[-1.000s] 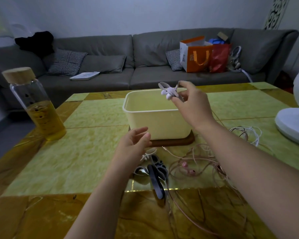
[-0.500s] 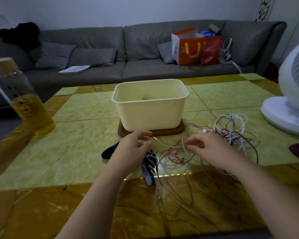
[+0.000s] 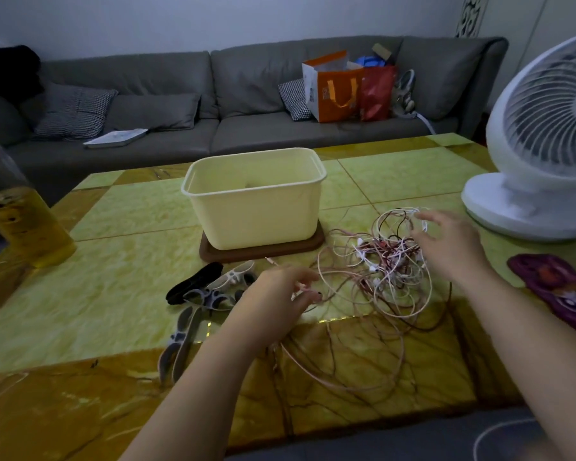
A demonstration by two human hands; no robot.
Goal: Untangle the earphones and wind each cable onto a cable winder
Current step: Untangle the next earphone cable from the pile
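The messy heap of thin pink, white and dark red earphone wires lies on the shiny yellow and green stone table, just right of the pale cream plastic tub. It sits between the two hands. The right hand hangs over the far right side of the heap with its fingers spread, holding nothing. It is the hand nearer the thick knot in the middle. The left hand is at the heap's left edge with fingers softly bent by a pink wire, but it is too blurry to tell if it pinches it. Long pink loops trail from the knot toward the near edge. The flat grey, white and black cable winders lie just left of the left hand.
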